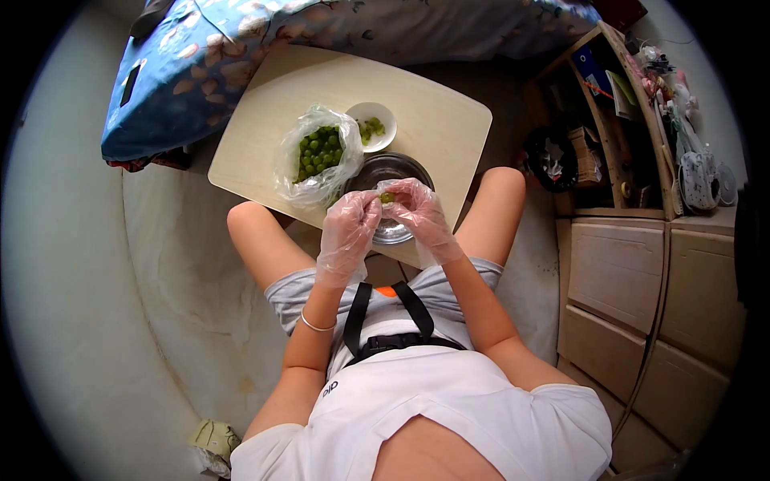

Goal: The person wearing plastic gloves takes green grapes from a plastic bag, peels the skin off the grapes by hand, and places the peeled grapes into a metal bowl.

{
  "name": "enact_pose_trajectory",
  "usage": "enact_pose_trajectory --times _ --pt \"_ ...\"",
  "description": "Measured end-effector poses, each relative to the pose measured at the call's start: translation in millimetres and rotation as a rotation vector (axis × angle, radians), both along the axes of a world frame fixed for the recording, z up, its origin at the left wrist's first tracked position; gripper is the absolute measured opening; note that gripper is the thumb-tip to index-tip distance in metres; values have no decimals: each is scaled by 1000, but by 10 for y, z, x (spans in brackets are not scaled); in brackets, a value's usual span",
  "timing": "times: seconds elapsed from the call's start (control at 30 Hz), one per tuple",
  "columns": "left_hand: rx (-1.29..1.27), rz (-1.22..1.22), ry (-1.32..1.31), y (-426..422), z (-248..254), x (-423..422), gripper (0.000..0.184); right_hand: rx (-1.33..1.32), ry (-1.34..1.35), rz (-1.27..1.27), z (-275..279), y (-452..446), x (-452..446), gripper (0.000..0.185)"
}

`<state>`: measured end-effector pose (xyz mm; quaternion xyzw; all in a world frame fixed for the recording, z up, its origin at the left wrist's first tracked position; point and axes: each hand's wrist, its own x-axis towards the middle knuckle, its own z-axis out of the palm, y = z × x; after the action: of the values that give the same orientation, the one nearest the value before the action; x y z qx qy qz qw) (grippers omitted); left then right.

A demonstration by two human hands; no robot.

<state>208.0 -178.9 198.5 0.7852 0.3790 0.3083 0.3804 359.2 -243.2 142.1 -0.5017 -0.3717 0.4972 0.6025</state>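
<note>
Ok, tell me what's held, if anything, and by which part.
A grape, between the fingertips of the left hand and right hand; exactly where on it the grip sits is too small to tell.

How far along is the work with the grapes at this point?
Seemingly partway. Small green pieces already lie in the white bowl. In progress: one green grape, between the left hand and right hand, above the metal bowl, whose contents I can't make out. Remaining: many grapes in the plastic bag.
</note>
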Motion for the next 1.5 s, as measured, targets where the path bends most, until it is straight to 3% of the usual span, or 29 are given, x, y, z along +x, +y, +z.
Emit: enact_pose_trajectory --times 0.3,0.4,0.57,0.73,0.8,1.2,1.3,1.33,1.4,1.5 --pt "-81 -35 46 -18 71 -21 14 116 -440 -54 226 -29 14 24" --pt "-105 -20 61 -30 72 -20 15 146 -507 -56 287 -32 6 25" --pt "64 -24 164 -38 -39 -30 14 170 -573 -65 214 -29 -16 25" --pt "24 -26 134 -56 9 -29 14 173 -699 -67 326 -34 -19 23" --pt "0 -28 129 -54 20 -31 14 294 -903 -42 305 -24 -2 26" --pt "82 -18 171 -45 -138 3 11 193 -973 -32 390 -58 -55 35" --pt "119 -23 135 -28 -153 -10 12 249 -918 -15 344 -41 -37 29" --pt "-12 -13 88 -31 -125 -19 12 247 -918 -15 339 -44 -35 29" --pt "-141 -2 41 -31 -92 -28 12 196 -536 -25 334 -42 -30 27" --pt "-360 7 -42 -28 -100 -36 11 216 -653 -48 323 -28 -7 26"
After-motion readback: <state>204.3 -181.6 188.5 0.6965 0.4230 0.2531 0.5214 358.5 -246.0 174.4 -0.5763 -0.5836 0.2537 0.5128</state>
